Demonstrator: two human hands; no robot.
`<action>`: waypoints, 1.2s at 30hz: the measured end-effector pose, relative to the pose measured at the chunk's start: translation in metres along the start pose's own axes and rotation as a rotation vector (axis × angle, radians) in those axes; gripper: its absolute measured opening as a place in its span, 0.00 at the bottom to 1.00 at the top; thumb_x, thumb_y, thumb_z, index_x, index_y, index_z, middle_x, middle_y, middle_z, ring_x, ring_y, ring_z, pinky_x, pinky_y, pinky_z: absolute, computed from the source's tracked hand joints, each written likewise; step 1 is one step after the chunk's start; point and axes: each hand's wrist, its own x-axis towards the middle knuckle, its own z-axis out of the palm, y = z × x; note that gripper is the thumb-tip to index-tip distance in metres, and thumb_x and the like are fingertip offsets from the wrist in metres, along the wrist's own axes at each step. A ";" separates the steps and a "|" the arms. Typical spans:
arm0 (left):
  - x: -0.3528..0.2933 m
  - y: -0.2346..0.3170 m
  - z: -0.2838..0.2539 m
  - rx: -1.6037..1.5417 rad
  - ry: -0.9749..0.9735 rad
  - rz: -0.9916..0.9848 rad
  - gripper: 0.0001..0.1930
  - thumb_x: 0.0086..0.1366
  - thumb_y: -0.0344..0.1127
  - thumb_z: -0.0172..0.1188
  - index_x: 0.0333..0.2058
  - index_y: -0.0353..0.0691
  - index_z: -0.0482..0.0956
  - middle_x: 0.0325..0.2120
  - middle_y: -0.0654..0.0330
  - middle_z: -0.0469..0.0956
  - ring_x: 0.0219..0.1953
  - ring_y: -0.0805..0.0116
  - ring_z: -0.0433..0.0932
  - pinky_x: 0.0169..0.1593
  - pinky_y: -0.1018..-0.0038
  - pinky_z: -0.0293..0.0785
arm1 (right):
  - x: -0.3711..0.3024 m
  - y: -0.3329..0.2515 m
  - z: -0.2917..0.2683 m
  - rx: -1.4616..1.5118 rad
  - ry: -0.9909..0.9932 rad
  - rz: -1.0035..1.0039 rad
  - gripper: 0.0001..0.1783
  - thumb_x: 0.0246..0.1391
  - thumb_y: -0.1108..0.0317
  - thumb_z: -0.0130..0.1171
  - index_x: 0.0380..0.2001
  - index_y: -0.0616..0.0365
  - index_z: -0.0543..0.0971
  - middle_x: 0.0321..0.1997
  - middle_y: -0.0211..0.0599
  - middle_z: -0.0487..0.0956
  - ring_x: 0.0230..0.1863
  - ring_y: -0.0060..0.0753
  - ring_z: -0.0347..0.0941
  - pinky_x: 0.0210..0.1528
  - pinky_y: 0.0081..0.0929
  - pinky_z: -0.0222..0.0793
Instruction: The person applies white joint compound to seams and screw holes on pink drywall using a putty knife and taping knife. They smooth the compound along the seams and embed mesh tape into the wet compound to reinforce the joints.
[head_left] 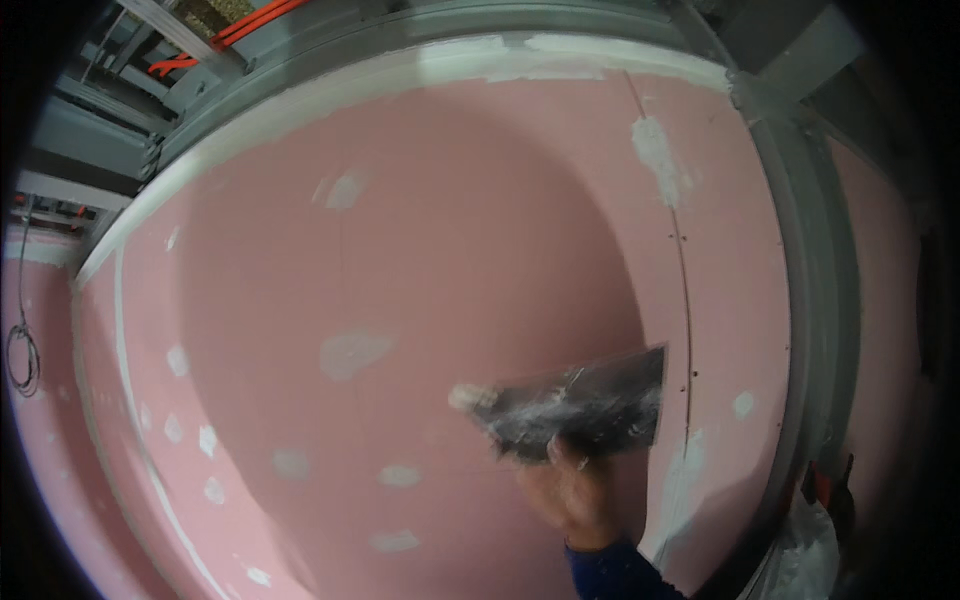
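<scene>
My right hand, in a dark blue sleeve, comes up from the lower right. Its fingers are closed on a wide putty blade, dark metal smeared with white compound. The thumb lies on the blade's face, while most other fingers are hidden behind it. At the blade's left end sits a blurred pale lump, which I cannot make out clearly. The blade is in front of a pink wallboard, just left of a vertical board joint; whether it touches is unclear. My left hand is not in view.
White filler patches dot the wall. A grey metal post runs down the right side; grey beams and orange conduits are overhead. A coiled cable hangs at far left. Clear plastic shows at lower right.
</scene>
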 end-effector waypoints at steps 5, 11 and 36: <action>0.019 0.012 -0.014 -0.229 -0.112 -0.298 0.31 0.65 0.44 0.67 0.63 0.41 0.69 0.49 0.43 0.81 0.51 0.53 0.81 0.52 0.61 0.77 | 0.092 -0.099 0.001 -0.444 0.116 -0.514 0.28 0.62 0.66 0.63 0.63 0.55 0.69 0.63 0.40 0.71 0.65 0.39 0.65 0.65 0.45 0.63; 0.032 0.036 -0.031 -0.237 -0.069 -0.245 0.32 0.64 0.43 0.68 0.64 0.41 0.68 0.49 0.42 0.81 0.50 0.58 0.81 0.50 0.63 0.77 | 0.233 -0.202 -0.002 -1.031 0.256 -0.825 0.21 0.65 0.62 0.54 0.52 0.69 0.77 0.51 0.42 0.79 0.54 0.33 0.72 0.57 0.29 0.65; 0.010 -0.346 0.109 0.336 0.121 0.359 0.31 0.65 0.40 0.67 0.62 0.32 0.68 0.49 0.42 0.80 0.50 0.57 0.80 0.52 0.64 0.76 | 0.395 -0.240 0.021 -1.623 0.546 -0.946 0.33 0.59 0.55 0.50 0.65 0.59 0.69 0.58 0.60 0.77 0.61 0.61 0.73 0.64 0.46 0.66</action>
